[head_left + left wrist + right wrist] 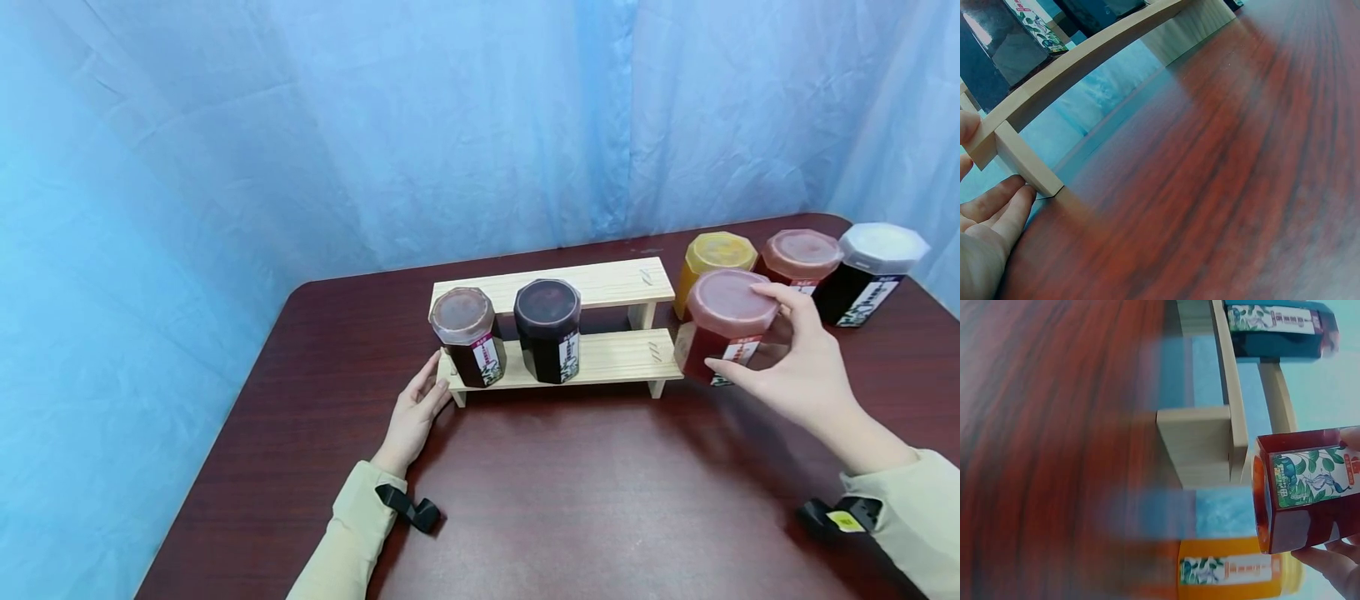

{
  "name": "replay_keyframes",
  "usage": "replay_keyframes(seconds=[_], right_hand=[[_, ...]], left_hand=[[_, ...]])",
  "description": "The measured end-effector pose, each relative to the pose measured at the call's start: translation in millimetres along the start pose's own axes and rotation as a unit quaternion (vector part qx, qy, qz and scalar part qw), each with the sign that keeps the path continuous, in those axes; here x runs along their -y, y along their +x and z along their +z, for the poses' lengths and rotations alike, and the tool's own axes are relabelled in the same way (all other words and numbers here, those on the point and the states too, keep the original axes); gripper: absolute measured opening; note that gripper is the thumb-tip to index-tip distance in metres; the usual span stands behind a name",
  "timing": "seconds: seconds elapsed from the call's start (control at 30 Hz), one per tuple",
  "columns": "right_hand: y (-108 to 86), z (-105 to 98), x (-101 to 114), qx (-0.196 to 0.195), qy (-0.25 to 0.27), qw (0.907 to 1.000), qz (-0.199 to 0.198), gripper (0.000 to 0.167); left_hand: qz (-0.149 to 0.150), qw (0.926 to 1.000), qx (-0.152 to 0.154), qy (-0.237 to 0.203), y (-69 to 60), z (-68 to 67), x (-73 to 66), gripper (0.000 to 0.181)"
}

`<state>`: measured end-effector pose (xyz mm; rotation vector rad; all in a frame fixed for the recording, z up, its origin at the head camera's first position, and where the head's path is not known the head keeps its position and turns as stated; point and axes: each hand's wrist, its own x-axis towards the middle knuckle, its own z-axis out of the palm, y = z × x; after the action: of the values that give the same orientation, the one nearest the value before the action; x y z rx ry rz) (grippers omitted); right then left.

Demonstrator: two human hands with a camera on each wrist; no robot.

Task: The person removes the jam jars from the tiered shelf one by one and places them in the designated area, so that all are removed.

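Observation:
My right hand (806, 371) grips an octagonal jar of dark red contents (1304, 494) with a pale pink lid, thumb on one side and fingers on the other. The jar hangs tilted above the table, beside the right end of a two-tier wooden rack (615, 357). At the rack's left end my left hand (416, 408) rests with extended fingers touching the lower board and leg; the left wrist view shows its fingers (1013, 203) against the leg. On the lower board stand a dark jar with a brownish lid (463, 312) and a black-lidded dark jar (547, 304).
Behind my right hand stand a yellow jar (718, 250), another red jar with a pink lid (802, 247) and a dark jar with a white lid (873, 279). A dark reddish-brown table (570, 500) carries everything. Blue curtains (450, 125) hang behind and at the sides.

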<state>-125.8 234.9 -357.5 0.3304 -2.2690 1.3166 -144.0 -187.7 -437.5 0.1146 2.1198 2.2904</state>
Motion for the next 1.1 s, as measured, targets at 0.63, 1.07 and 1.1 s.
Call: replay_keyframes(seconds=[0.63,1.07,1.1], right_hand=[[-16.5,-41.4,-45.5,0.001,-0.057,0.9964,0.063,0.109],[-32.3,-71.0,-122.0,-0.014,-0.04,0.9917,0.121,0.11],[-33.3,-72.3,-124.8,-0.017,-0.05,0.9915,0.119,0.109]], left_hand=[[-0.01,0.9999,0.009,-0.008,0.0,0.2,-1.0,0.054],[-0.007,0.9999,0.008,0.007,0.6,-0.4,0.1,0.054],[-0.007,0.9999,0.008,0.008,0.6,-0.4,0.2,0.054]])
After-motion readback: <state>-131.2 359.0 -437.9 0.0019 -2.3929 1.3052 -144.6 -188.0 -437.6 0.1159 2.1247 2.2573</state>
